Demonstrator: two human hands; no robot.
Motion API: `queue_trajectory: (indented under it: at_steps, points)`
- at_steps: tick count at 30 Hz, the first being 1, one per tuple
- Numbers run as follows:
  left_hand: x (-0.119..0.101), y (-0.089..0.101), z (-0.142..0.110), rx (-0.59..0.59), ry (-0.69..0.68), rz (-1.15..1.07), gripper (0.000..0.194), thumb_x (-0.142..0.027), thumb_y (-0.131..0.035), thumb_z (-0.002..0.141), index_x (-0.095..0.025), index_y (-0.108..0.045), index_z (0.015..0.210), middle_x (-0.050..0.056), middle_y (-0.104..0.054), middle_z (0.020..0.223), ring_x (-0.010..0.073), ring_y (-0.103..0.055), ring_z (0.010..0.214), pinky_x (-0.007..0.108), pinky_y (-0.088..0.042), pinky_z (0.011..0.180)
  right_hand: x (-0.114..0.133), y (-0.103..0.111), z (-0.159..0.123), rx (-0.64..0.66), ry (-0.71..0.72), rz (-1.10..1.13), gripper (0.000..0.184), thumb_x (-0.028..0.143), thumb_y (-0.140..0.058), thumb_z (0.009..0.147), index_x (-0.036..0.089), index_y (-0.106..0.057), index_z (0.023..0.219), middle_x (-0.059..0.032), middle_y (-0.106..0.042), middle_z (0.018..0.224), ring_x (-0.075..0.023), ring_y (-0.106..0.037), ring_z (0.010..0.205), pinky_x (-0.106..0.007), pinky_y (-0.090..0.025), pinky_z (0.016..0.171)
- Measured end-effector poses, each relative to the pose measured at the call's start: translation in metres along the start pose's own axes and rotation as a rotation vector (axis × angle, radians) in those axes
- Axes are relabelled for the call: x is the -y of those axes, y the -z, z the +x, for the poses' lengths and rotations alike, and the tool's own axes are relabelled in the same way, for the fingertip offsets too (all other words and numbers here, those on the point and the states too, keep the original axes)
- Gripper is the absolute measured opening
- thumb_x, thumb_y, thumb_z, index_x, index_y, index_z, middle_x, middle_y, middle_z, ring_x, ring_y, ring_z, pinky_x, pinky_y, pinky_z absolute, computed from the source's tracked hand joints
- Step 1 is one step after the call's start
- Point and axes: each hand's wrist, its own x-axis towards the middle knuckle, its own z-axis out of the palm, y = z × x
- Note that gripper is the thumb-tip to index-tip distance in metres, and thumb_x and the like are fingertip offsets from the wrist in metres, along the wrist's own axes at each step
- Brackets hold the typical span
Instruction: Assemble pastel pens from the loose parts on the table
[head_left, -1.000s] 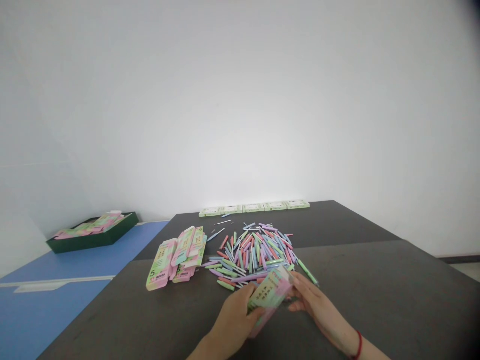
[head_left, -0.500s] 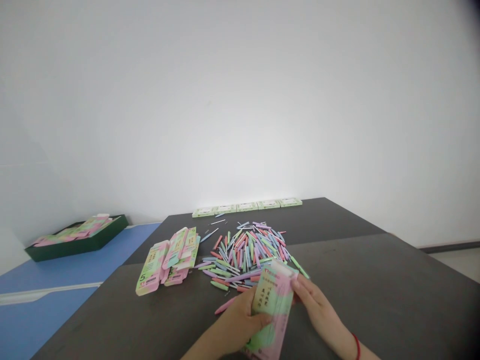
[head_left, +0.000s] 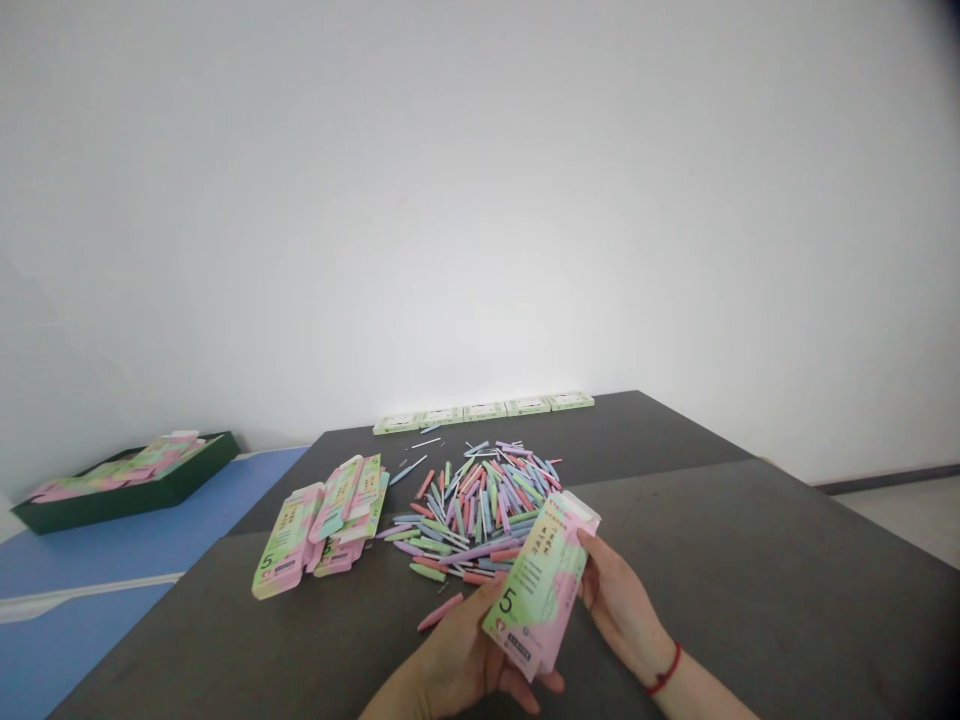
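A green and pink carton (head_left: pixel 544 585) printed with a large 5 is tilted above the near part of the table, its white flap at the far end. My left hand (head_left: pixel 469 650) supports it from the left and beneath, with fingertips showing past its lower edge. On the other side, my right hand (head_left: pixel 615 595) pinches the carton's upper right edge; a red cord circles that wrist. Just beyond lies a heap of pastel pens or pen parts (head_left: pixel 487 505), and one pink pen piece (head_left: pixel 440 612) rests apart near my left hand.
Several similar cartons (head_left: pixel 289 540) overlap at the left of the dark table (head_left: pixel 712 560). A row of pale green boxes (head_left: pixel 484 411) lines its far edge. Further left, a dark green tray (head_left: pixel 142 505) of flat cartons sits on a blue surface (head_left: pixel 90 570).
My left thumb has moved off the carton's front, baring the printed 5. The left hand now holds from below, while the right still grips the upper right edge. The view shifted slightly.
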Motion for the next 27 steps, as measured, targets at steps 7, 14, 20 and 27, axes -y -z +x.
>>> queue_trajectory:
  at_steps: [7, 14, 20, 27]
  points:
    - [-0.015, 0.010, -0.002, -0.253, -0.077, 0.201, 0.038, -0.043, -0.051, 0.082, -0.007, -0.060, 0.094, 0.007, -0.067, 0.064, 0.0137, -0.061, 0.046, 0.015, -0.037, 0.031, 0.015, 0.021, 0.008, -0.065, 0.301, -0.461, 0.060, 0.046, -0.059, 0.080, 0.024, -0.040, 0.133, -0.0091, -0.055, 0.126, -0.0258, -0.055, 0.109, -0.040, -0.049, 0.085]
    - [-0.037, 0.005, -0.003, -0.224, 0.047, 0.589, 0.031, -0.040, -0.056, 0.075, -0.010, -0.061, 0.073, 0.003, -0.063, 0.051, 0.0078, -0.047, 0.029, 0.015, -0.024, 0.026, 0.043, 0.013, -0.005, 0.617, 0.725, -1.514, 0.077, 0.049, -0.070, 0.068, 0.027, -0.042, 0.136, -0.0090, -0.044, 0.139, -0.0322, -0.031, 0.131, -0.053, -0.003, 0.110]
    - [-0.057, -0.007, 0.006, -0.224, 0.027, 0.644, 0.053, -0.056, -0.043, 0.077, -0.010, -0.059, 0.058, 0.005, -0.057, 0.047, 0.0101, -0.048, 0.031, 0.018, -0.023, 0.028, 0.040, -0.001, -0.013, 0.691, 0.546, -1.467, 0.094, 0.057, -0.073, 0.059, 0.021, -0.038, 0.138, -0.0144, -0.050, 0.132, -0.0344, -0.043, 0.120, -0.051, -0.017, 0.107]
    - [-0.075, -0.033, -0.008, -0.413, -0.624, 0.844, 0.045, -0.054, -0.040, 0.087, -0.017, -0.064, 0.097, 0.006, -0.066, 0.092, 0.0159, -0.060, 0.077, 0.025, -0.048, 0.068, 0.002, -0.003, -0.023, 0.643, 0.083, -0.467, 0.073, 0.069, -0.057, 0.069, 0.016, -0.057, 0.119, -0.0119, -0.066, 0.094, -0.0248, -0.063, 0.081, -0.034, -0.047, 0.070]
